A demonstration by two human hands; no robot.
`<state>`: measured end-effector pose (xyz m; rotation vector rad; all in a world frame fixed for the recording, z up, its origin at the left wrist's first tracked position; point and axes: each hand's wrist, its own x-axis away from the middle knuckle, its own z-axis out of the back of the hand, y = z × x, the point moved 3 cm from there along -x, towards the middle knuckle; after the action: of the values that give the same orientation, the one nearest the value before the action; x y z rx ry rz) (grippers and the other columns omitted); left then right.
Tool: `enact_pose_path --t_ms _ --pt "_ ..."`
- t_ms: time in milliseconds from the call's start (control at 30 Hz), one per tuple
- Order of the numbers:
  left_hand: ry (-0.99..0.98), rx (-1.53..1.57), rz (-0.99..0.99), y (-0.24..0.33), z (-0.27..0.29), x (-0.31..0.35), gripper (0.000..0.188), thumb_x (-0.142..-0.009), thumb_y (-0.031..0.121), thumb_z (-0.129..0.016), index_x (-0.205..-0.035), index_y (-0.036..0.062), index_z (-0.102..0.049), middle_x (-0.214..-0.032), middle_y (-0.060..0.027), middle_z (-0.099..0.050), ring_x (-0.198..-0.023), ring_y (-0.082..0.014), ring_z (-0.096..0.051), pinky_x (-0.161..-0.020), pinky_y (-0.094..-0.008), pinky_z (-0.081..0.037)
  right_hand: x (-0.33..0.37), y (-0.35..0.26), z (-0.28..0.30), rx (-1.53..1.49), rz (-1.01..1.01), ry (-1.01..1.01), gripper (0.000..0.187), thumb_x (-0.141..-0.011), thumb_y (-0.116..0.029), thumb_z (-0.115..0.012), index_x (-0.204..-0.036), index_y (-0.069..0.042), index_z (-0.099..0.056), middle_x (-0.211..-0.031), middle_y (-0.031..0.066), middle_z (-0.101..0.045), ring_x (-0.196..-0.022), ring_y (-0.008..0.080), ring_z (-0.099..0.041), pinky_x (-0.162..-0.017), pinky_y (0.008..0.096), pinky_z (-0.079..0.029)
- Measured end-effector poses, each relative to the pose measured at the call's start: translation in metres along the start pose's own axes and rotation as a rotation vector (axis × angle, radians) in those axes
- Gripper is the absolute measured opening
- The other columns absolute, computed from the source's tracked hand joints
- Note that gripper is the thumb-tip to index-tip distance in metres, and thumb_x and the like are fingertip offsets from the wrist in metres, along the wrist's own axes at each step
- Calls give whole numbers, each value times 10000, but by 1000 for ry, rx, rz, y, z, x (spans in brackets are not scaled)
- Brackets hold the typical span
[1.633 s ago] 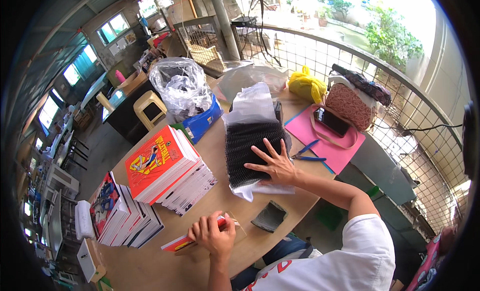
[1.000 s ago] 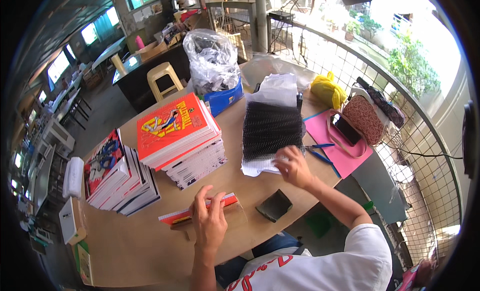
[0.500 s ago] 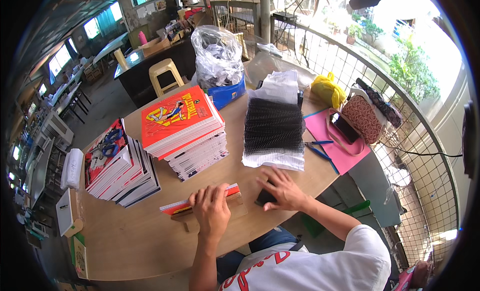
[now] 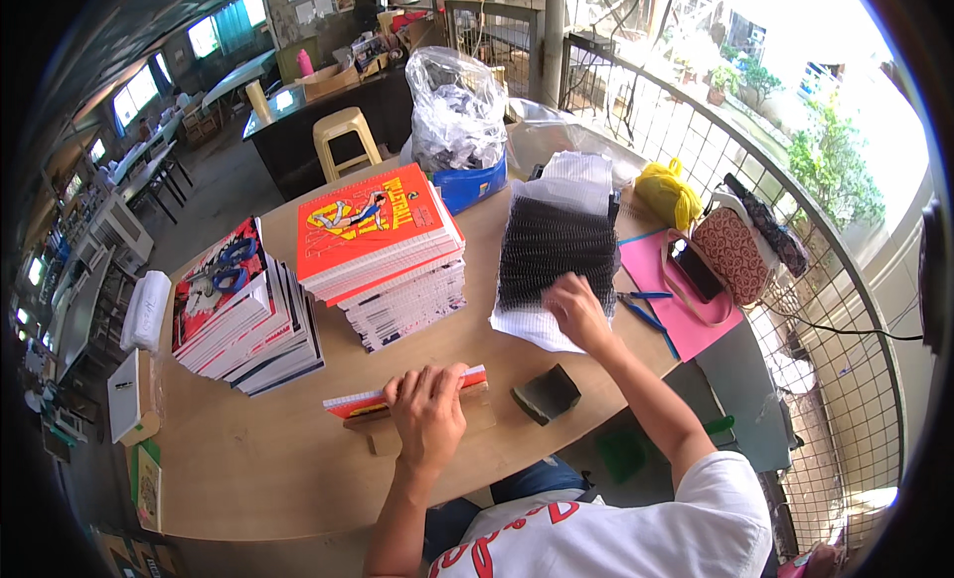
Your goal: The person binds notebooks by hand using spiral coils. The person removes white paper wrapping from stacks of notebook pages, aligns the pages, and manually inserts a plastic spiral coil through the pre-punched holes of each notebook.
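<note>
My left hand point(image 4: 429, 411) is closed over the top edge of a red-covered notebook point(image 4: 356, 406), which stands on edge against a low wooden stand point(image 4: 479, 411). My right hand point(image 4: 580, 312) is over a mat of black binding wires point(image 4: 552, 242) lying on white paper. Its fingers are pinched together at the wires' near right side; what is between them is too small to make out. A small dark block point(image 4: 547, 393) lies on the table between my hands and my body, with nothing holding it.
Behind my left hand stand a tall stack of red-covered notebooks point(image 4: 370, 225) and a stack of books with scissors point(image 4: 231, 265) on top. Blue-handled pliers point(image 4: 646, 310), a pink folder point(image 4: 696, 320), a phone point(image 4: 699, 272) and a patterned pouch point(image 4: 733, 245) lie at the right.
My right hand has left the dark block and moved up onto the black binding wires, its fingers closing. My left hand keeps its hold on the notebook. The whole view has shifted slightly.
</note>
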<state>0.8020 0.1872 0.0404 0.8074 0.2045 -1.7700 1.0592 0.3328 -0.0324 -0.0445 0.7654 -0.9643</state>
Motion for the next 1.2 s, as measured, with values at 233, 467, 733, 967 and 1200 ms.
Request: enact_pose_path --t_ms 233,467,733,967,1200 --pt "24 14 8 0 4 -2 115 -937 154 -607 -1040 149 -658 -899 -14 -653 -816 -244 -585 -860 -399 -379 -7 8 -7 203 173 125 155 -724 -182 -757 -839 -89 -711 -1098 53 -583 -1059 261 -553 -882 445 -425" --pt "31 81 0 2 -2 -4 156 -904 137 -649 -1060 150 -651 -947 -17 -649 -885 -238 -617 -869 -395 -398 -49 -3 39 15 256 -130 143 -770 -23 -705 -873 -29 -605 -1047 138 -597 -879 316 -616 -786 412 -534" --pt "64 96 -2 8 4 -6 85 -902 175 -682 -978 147 -652 -908 -20 -650 -837 -237 -620 -827 -380 -386 -36 -87 50 -553 389 -299 290 -856 -49 -692 -1136 -114 -729 -860 109 -660 -718 283 -638 -608 398 -512" --pt "64 144 29 11 5 -6 66 -896 200 -689 -925 149 -658 -882 13 -652 -822 -213 -616 -803 -368 -373 -27 -103 42 -699 178 -385 222 -867 -63 -723 -1085 -93 -749 -845 90 -679 -737 290 -629 -652 368 -515" --pt "51 135 45 10 6 -8 78 -890 199 -694 -928 145 -653 -881 14 -652 -824 -213 -619 -803 -370 -375 -27 -117 39 -693 184 -358 186 -830 5 -731 -1000 -67 -747 -927 80 -689 -882 243 -656 -769 356 -528"
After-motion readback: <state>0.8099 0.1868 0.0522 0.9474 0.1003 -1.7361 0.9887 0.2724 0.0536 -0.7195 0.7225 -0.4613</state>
